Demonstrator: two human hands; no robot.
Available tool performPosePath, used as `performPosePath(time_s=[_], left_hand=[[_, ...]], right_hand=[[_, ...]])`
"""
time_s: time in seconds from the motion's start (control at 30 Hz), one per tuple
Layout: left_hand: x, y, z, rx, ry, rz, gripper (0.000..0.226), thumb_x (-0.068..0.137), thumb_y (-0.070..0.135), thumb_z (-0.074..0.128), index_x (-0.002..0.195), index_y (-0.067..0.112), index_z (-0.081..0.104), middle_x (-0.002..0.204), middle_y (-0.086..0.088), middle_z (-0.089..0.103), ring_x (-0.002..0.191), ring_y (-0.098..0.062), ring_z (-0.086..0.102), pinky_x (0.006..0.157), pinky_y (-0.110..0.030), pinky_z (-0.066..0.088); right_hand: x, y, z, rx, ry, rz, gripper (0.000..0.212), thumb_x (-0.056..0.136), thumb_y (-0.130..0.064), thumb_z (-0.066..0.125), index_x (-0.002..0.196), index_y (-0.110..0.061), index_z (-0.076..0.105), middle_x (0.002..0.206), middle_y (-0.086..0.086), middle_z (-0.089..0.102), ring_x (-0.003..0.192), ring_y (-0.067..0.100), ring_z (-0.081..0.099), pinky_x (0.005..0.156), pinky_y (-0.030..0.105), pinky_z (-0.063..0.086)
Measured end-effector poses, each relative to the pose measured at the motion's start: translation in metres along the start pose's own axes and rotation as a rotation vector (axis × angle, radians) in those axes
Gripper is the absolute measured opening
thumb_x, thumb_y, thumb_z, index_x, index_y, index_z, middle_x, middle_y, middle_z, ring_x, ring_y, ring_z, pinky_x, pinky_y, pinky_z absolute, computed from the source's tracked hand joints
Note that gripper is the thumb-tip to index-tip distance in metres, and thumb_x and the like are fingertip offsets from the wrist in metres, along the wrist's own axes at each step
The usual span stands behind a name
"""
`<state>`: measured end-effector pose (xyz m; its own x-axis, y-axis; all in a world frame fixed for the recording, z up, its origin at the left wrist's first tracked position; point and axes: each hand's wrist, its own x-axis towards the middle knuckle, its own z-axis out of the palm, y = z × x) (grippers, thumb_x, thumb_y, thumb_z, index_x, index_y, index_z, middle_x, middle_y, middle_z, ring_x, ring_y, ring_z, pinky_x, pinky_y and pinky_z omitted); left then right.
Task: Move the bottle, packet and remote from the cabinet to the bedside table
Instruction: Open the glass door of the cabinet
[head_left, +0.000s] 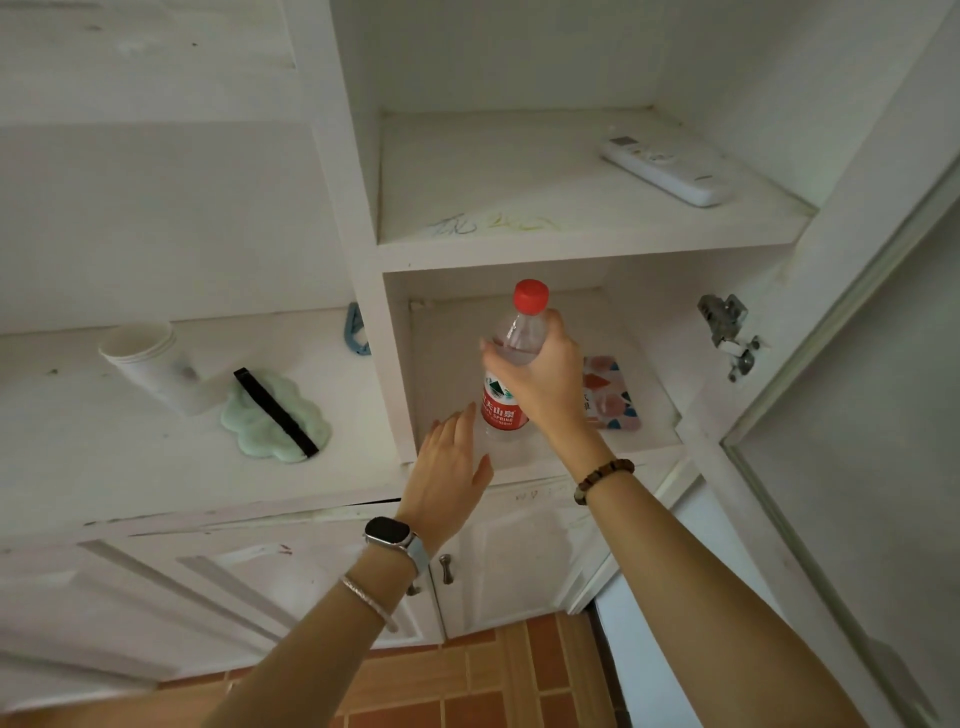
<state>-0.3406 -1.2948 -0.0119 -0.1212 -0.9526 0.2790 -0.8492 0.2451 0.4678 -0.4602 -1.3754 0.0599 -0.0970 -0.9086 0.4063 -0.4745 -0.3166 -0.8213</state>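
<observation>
Bottle (511, 364) stands in the lower cabinet (649, 441) bay, right hand (540, 379) wrapped round its neck; left hand (447, 470) hovers spread-fingered. Lifting carelessly could knock its cap on the shelf (571, 254) above, or disturb the packet (610, 392) behind.

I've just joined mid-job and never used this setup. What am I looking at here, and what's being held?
There is no machine: this is a single camera worn on a person's head, looking down at their two bare hands. The right hand has its grip around a red-capped water bottle in the lower compartment of a white cabinet. The left hand is open, just below the bottle. Behind the bottle lies a patterned packet. A white remote lies on the shelf above. On the counter to the left: paper cups and a green cloth.
</observation>
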Motion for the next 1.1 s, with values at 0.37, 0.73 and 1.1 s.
performPosePath(time_s=[0.37, 0.73, 1.1], left_hand=[[-0.04, 0.019, -0.01, -0.094, 0.001, 0.008, 0.068, 0.092, 0.021, 0.054, 0.147, 0.009, 0.017, 0.145, -0.01, 0.038, 0.133, -0.021, 0.035, 0.109, -0.027, 0.024], [-0.109, 0.019, -0.043, -0.136, 0.068, -0.078, 0.069, 0.094, 0.02, 0.052, 0.149, 0.014, 0.01, 0.152, -0.007, 0.027, 0.137, -0.016, 0.03, 0.107, -0.02, 0.022], [-0.248, -0.005, -0.098, -0.056, 0.164, -0.235, 0.07, 0.095, 0.022, 0.048, 0.15, 0.019, 0.006, 0.153, -0.005, 0.026, 0.133, -0.018, 0.037, 0.108, -0.024, 0.03]], right_hand=[[-0.031, -0.034, -0.023, 0.024, 0.021, -0.084, 0.038, 0.072, -0.04, 0.078, 0.097, -0.027, 0.053, 0.084, -0.008, 0.064, 0.076, 0.005, 0.064, 0.068, 0.017, 0.053], [-0.086, -0.083, -0.025, 0.101, -0.09, -0.176, 0.043, 0.074, -0.034, 0.078, 0.108, -0.018, 0.058, 0.09, -0.013, 0.06, 0.077, -0.006, 0.058, 0.069, 0.002, 0.045], [-0.193, -0.161, 0.019, 0.226, -0.366, -0.218, 0.047, 0.072, -0.035, 0.078, 0.109, -0.018, 0.057, 0.092, -0.009, 0.066, 0.082, 0.001, 0.064, 0.072, 0.01, 0.05]])
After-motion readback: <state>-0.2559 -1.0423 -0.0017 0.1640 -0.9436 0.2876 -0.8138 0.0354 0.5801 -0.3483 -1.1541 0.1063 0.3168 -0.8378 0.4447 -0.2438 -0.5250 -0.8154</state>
